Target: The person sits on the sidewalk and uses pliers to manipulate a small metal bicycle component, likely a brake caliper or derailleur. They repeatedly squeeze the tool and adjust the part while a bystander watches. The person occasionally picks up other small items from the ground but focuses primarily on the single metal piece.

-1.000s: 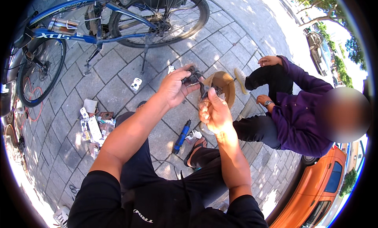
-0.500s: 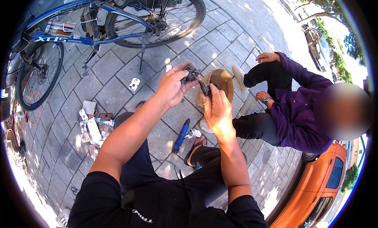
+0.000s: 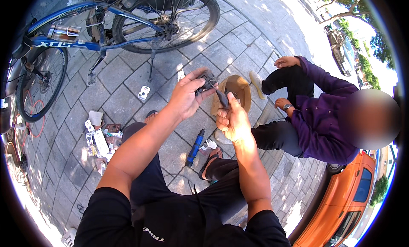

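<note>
My left hand (image 3: pixel 185 95) is closed around a small dark metal part (image 3: pixel 206 81), its fingers curled along the far side. Gripped in my right hand (image 3: pixel 231 119) is a dark-handled tool (image 3: pixel 222 98), probably a screwdriver, whose thin shaft meets the metal part; the exact contact point is too small to make out. Both hands are raised over the paving, beside an open cardboard box (image 3: pixel 240 93) with dark items inside, partly hidden by my right hand. Below them a blue cylindrical tool (image 3: pixel 194 147) lies on the ground near my sandalled foot and some white crumpled scraps (image 3: pixel 210 145).
A blue bicycle (image 3: pixel 79 44) is along the top left. Small packages (image 3: pixel 101 142) are heaped left of my legs, near a red hose (image 3: pixel 37 106). A person in purple (image 3: pixel 324 127) sits close on my right; an orange car (image 3: pixel 345 204) is behind them.
My right hand and the tool have turned slightly, with the fingers shifting on the handle. My left hand still holds the part. The whole view has shifted a little.
</note>
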Demonstrator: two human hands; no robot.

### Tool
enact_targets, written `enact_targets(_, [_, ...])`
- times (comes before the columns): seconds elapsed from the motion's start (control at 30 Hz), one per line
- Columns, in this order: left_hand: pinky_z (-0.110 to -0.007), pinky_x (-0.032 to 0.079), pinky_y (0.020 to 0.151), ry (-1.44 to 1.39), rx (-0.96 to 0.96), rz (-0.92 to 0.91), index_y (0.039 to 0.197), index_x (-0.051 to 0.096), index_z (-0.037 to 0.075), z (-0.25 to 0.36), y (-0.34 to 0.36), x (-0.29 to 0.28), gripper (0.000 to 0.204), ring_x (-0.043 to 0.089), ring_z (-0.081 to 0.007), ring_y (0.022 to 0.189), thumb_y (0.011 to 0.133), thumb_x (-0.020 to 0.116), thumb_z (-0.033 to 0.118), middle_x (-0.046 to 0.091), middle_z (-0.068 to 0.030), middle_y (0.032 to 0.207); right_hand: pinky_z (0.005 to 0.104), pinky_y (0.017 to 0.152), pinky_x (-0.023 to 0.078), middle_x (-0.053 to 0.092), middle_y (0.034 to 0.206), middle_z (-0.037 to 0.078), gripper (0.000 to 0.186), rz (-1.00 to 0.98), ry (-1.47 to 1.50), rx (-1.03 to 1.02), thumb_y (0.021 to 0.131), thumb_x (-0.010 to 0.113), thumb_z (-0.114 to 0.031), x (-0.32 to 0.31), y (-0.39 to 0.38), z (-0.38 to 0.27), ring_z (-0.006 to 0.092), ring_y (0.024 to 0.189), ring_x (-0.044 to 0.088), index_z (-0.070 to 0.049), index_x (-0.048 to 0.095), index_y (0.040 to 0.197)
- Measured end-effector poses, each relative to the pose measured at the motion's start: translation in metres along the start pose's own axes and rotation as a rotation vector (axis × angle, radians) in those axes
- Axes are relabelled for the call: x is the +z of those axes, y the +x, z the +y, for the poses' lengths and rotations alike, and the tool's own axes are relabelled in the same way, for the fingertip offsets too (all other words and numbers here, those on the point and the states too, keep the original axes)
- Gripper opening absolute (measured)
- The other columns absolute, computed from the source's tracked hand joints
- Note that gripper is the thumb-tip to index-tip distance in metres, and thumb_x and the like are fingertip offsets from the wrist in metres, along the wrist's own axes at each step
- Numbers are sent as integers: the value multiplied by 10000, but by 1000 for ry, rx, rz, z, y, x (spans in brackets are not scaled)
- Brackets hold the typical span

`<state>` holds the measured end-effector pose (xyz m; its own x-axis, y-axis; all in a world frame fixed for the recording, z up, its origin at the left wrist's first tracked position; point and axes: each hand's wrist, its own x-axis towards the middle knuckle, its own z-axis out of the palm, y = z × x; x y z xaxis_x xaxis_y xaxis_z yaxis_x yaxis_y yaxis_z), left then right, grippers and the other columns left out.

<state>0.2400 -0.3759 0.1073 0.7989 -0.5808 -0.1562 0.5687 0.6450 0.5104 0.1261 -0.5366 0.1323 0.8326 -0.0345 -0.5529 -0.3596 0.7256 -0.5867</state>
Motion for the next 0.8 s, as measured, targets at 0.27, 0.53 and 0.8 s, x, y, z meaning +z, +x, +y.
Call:
enact_targets(0.27, [-461, 583, 1048, -27, 7, 56, 1396, 539, -5, 3, 2, 2, 370, 684, -362, 1165, 1028, 497, -4, 646, -202, 1256, 262, 523, 468, 640, 820, 57, 251, 249, -982, -965, 1067, 661, -249, 6, -6, 15, 89, 627, 598, -2, 626, 1035])
enact_targets(0.53, [-469, 577, 1065, -20, -3, 40, 1404, 540, -7, 4, -2, 3, 387, 679, -357, 1163, 1017, 509, -9, 646, -190, 1258, 354, 572, 523, 645, 882, 133, 292, 217, -1501, -1309, 1010, 724, -221, 8, -9, 8, 237, 675, 654, 36, 663, 1136])
enact_targets(0.8, [-482, 570, 1076, -24, 29, 20, 1379, 568, -7, 5, 1, 2, 371, 672, -344, 1169, 1012, 512, -11, 658, -170, 1254, 258, 405, 365, 586, 708, 30, 478, 14, -214, -93, 1097, 555, -466, -7, 2, 2, 101, 485, 499, -9, 656, 1004])
